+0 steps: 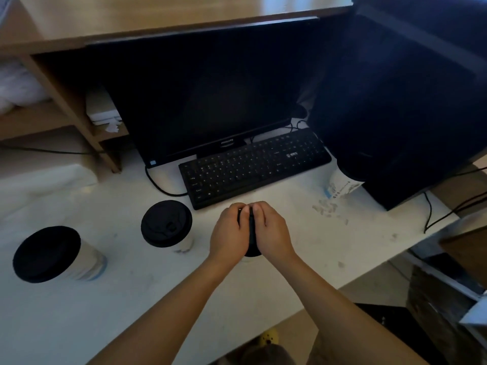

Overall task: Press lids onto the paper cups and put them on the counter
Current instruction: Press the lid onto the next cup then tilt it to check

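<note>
Lid [252, 233] (black) under both hands [247, 230], before the PHILIPS monitor [205, 96].

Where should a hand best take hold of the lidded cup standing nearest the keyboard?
Around the paper wall of the lidded cup, just under the black lid, coming from the right side. It stands upright, that side looks open, and the overhanging lid rim should stop a slip.

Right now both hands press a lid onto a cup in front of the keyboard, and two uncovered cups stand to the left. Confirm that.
Not quite. In the head view the left hand and right hand do press a black lid down in front of the keyboard, but the near cup and far cup to the left already wear black lids.
</note>
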Action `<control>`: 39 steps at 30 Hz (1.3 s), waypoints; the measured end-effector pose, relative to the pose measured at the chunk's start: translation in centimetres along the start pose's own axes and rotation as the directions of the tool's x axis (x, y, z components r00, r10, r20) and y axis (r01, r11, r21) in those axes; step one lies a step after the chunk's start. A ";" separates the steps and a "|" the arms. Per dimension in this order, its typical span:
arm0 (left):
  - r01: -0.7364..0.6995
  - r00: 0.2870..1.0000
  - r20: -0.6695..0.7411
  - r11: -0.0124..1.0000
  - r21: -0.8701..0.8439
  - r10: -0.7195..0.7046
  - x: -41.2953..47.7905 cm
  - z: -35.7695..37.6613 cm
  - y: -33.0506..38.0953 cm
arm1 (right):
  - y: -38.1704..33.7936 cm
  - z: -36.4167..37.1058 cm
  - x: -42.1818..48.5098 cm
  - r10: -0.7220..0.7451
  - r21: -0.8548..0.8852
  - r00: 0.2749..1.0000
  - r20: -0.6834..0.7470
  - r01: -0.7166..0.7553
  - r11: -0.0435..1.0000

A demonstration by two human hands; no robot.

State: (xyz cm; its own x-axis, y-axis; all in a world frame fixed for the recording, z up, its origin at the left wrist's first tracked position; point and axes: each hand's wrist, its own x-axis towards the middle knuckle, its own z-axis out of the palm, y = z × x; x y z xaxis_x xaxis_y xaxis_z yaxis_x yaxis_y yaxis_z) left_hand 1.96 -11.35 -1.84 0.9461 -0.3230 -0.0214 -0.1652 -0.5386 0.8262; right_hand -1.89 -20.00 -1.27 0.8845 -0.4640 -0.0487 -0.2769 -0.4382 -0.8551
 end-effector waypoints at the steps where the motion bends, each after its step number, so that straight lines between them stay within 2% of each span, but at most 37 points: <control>1: -0.011 1.000 0.011 1.000 0.007 0.011 0.0 -0.2 0.1 | -0.1 0.0 0.0 0.011 0.008 1.000 -0.003 -0.011 1.000; 5: -0.056 0.988 0.150 0.997 0.053 0.047 0.8 -1.1 0.3 | -0.8 -0.1 -0.7 0.069 0.074 0.997 -0.018 -0.067 0.995; 9: -0.167 0.917 0.375 0.985 0.050 0.137 1.9 -2.2 0.3 | -0.8 -0.4 -3.1 0.099 0.251 0.995 -0.016 -0.091 0.964; 11: -0.268 0.869 0.463 0.953 0.142 0.175 2.3 -2.8 0.5 | 0.0 -0.7 -4.5 0.104 0.396 0.992 0.068 -0.123 0.910; 15: -0.481 0.799 0.549 0.810 0.336 0.247 3.0 -3.9 1.3 | 3.6 -1.2 -6.0 0.142 0.609 0.974 0.179 -0.223 0.761; 17: -0.542 0.783 0.539 0.765 0.349 0.309 2.8 -3.9 2.0 | 5.7 -1.0 -6.3 0.128 0.582 0.961 0.246 -0.253 0.773; 18: -0.529 0.794 0.526 0.773 0.349 0.305 2.5 -3.7 2.3 | 6.4 -0.9 -6.3 0.102 0.524 0.950 0.295 -0.250 0.814; 20: -0.469 0.833 0.494 0.792 0.391 0.249 1.7 -2.7 3.0 | 7.6 -0.6 -6.1 0.015 0.366 0.925 0.380 -0.165 0.916; 21: -0.458 0.848 0.478 0.768 0.448 0.227 1.4 -2.2 3.2 | 7.6 -0.4 -5.8 -0.009 0.308 0.912 0.411 -0.130 0.943; 24: -0.448 0.874 0.444 0.676 0.584 0.196 0.8 -1.1 3.2 | 7.3 -0.1 -4.3 -0.042 0.306 0.879 0.476 -0.121 0.945; 30: -0.442 0.886 0.411 0.659 0.609 0.214 0.4 -0.7 3.0 | 7.6 0.5 -1.2 -0.048 0.227 0.801 0.596 -0.111 0.968; 35: -0.442 0.889 0.409 0.625 0.643 0.207 0.6 -0.7 2.9 | 8.0 0.7 -1.0 -0.083 0.246 0.803 0.590 -0.081 0.966; 39: -0.498 0.851 0.484 0.603 0.623 0.203 0.9 -1.1 3.2 | 8.0 1.2 -1.6 -0.083 0.275 0.861 0.502 -0.067 0.959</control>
State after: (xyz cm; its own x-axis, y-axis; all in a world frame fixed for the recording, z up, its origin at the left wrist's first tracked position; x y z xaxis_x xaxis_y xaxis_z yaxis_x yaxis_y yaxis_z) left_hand 2.59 -12.50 1.42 0.6371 -0.7609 -0.1231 -0.7442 -0.6488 0.1587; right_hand -5.06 -21.80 -8.67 0.9731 0.0231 -0.2294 -0.2218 -0.1773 -0.9588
